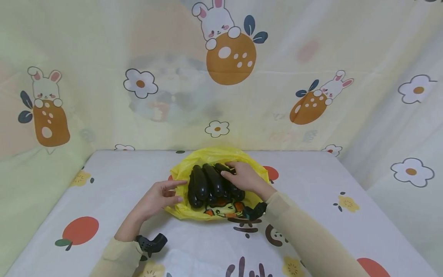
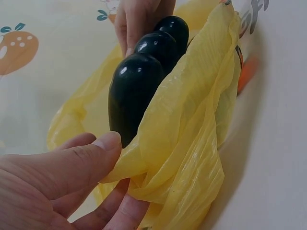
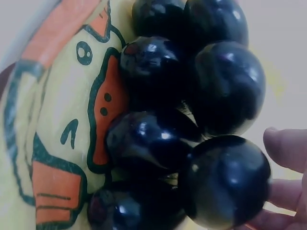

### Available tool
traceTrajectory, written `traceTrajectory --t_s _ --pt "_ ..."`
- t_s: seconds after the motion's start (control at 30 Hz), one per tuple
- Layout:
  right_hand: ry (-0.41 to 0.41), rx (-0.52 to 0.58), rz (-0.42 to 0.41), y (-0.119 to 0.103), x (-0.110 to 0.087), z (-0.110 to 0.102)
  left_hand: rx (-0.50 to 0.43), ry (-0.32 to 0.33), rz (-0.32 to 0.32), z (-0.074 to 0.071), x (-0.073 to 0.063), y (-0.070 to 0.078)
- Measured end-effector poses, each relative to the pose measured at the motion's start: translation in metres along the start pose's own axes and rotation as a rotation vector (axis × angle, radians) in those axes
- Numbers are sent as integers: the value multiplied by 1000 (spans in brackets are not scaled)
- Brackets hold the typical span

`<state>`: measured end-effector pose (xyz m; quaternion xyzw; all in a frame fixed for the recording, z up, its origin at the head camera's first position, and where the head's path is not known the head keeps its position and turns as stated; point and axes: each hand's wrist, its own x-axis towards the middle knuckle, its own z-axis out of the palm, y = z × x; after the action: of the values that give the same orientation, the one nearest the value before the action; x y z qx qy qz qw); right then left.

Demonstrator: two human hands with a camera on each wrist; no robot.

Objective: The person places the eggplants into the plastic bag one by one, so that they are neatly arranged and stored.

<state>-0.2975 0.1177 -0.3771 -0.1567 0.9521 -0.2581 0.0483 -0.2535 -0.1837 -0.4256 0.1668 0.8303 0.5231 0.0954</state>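
Several glossy dark eggplants (image 1: 214, 181) lie bunched in a yellow plastic bag (image 1: 194, 156), whose mouth is spread wide around them. A cartoon face is printed on its near side. My left hand (image 1: 157, 198) is at the bag's left edge; in the left wrist view the thin yellow film runs between thumb and fingers (image 2: 127, 211), beside the nearest eggplant (image 2: 132, 96). Over the right end of the bunch, my right hand (image 1: 245, 177) holds the rightmost eggplant, thumb on one side. In the right wrist view its fingers are partly hidden behind a rounded eggplant end (image 3: 225, 182).
Bag and eggplants rest on a white table (image 1: 194, 246) covered with printed fruit and flowers. A patterned curtain (image 1: 166, 127) rises at the table's back edge. Each wrist wears a small black camera (image 1: 152, 243).
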Motion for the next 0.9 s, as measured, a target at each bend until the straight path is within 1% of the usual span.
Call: traceTrajectory --t_s 0.17,0.27,0.43,0.53,0.67,0.9 --pt "-3 11 -21 -2 -8 -8 -8 -8 12 -2 0 -1" --pt "-13 27 -51 -1 -14 -13 -3 -9 19 -3 0 -1" --pt "-28 70 -99 5 -30 -25 -1 -6 17 -4 0 -4" --pt "-16 76 -135 13 -42 -34 -9 -6 7 -4 0 -6" --pt "9 74 -160 28 -55 -45 -8 -5 -7 -5 1 -8" --pt "34 27 -114 57 -69 -64 -6 -6 -11 -10 2 -11"
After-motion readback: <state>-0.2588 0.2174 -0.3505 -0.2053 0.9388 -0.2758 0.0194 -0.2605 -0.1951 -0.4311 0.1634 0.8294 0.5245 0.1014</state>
